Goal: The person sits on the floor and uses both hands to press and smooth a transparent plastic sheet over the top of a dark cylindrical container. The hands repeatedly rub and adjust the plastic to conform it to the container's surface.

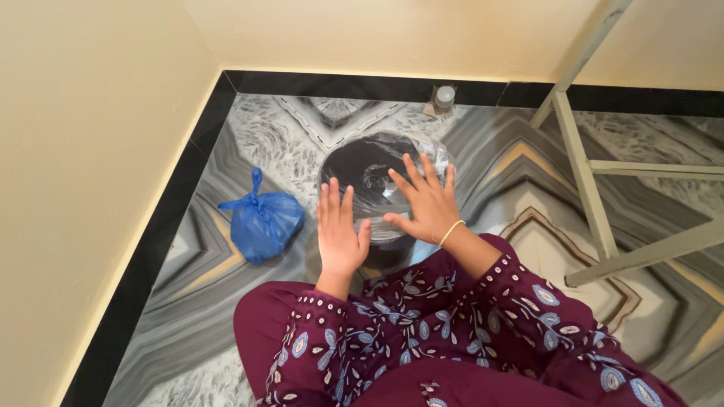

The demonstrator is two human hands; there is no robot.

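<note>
on the marbled floor (226, 316), both flat open hands, left hand (338, 235) and right hand (427, 203), press the lined bin (375, 177); tied blue bag (262, 223) at nine o'clock.

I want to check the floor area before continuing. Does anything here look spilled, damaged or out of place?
Nothing looks spilled or broken. The left hand and right hand lie flat over the round bin with its clear liner. A knotted blue bag sits alone on the floor beside it, and a small jar stands against the wall.

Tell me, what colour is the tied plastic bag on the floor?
Blue. The tied plastic bag shows clearly in the head view, left of the left hand.
</note>
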